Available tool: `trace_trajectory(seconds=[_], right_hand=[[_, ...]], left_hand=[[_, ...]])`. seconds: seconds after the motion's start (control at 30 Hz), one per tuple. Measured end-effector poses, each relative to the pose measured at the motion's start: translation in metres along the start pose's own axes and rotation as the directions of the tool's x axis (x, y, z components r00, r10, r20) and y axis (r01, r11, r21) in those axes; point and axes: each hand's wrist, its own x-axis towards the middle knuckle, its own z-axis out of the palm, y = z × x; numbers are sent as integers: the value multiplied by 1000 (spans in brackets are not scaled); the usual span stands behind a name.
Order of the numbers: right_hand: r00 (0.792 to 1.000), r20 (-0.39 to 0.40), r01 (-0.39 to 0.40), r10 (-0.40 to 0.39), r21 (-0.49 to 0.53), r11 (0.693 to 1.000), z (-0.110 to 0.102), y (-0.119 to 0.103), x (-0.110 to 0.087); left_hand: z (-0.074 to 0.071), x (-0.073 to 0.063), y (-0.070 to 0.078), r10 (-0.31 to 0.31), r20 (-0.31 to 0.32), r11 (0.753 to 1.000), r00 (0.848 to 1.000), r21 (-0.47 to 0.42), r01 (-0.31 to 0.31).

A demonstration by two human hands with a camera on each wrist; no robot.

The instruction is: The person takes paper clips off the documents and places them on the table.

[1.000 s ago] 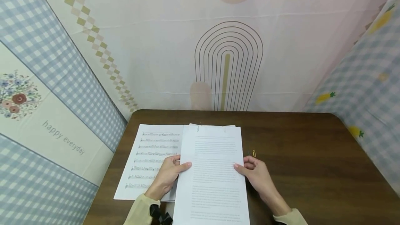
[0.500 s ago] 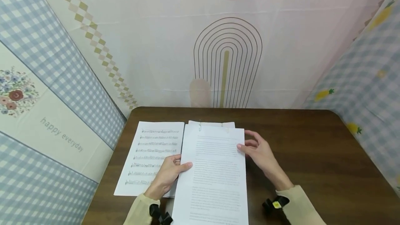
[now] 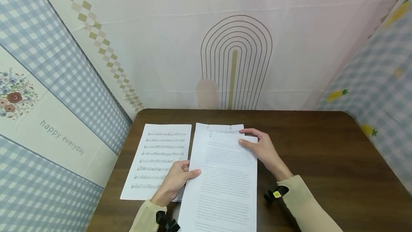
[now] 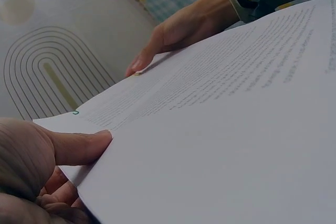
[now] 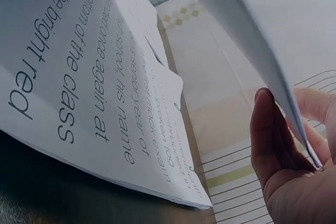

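Observation:
A set of sheets of printed paper [image 3: 225, 189] is held up in front, a paper clip [image 3: 210, 134] at its top left. My left hand [image 3: 175, 180] pinches its left edge, thumb on top. My right hand [image 3: 262, 149] pinches the upper right corner. A small yellowish bit [image 4: 137, 74] shows at the right fingertip in the left wrist view. Behind and under the held sheets lies a second paper stack [image 3: 202, 127], with two clips on its top edge. Its large print [image 5: 105, 103] shows in the right wrist view.
Sheet music [image 3: 161, 153] lies flat to the left, partly under my left hand. The dark wooden table [image 3: 322, 160] extends to the right. A patterned cloth [image 3: 161, 53] hangs behind the table's far edge.
My right hand has gone from the right edge up to the top right corner. The held sheets have shifted slightly right and nearer, baring the second stack's top. The yellow paper clip is out of sight.

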Motion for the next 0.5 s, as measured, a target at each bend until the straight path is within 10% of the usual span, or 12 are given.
trace_trajectory(seconds=[0.5], right_hand=[[998, -56, -40, 39, -28, 999, 5, -2, 5]], left_hand=[[2, 2, 0, -8, 3, 1000, 1000, -11, 8]])
